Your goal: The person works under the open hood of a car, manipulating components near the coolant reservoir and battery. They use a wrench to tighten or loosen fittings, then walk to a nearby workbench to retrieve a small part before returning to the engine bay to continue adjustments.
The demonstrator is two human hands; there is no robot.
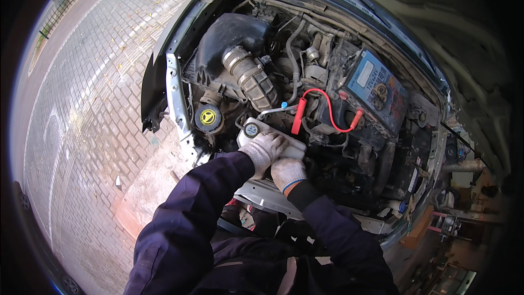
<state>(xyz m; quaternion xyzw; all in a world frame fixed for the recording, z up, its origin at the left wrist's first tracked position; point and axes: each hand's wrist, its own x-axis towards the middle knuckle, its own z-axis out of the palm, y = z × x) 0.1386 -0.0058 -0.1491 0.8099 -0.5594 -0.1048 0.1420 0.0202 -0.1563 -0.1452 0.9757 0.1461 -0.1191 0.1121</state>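
Both my hands wear white knitted gloves and meet at the front of the open engine bay. My left hand point(266, 150) lies over a white plastic fluid reservoir point(292, 146) with a black round cap point(251, 129), its fingers curled on the top. Just below and to the right, my right hand point(287, 173) is closed against the reservoir's near side; its fingertips are hidden, and what they hold cannot be seen. Beyond the reservoir runs a metal pipe point(271, 111) with a blue cap point(284, 105).
A black cap with a yellow steering-wheel mark point(208, 117) stands left of the reservoir. Behind are a ribbed intake hose point(252, 79) and black air box point(226, 35). A blue-faced box point(376, 87) on the right carries a red lead with a red handle point(299, 116). Paving point(98, 104) lies left.
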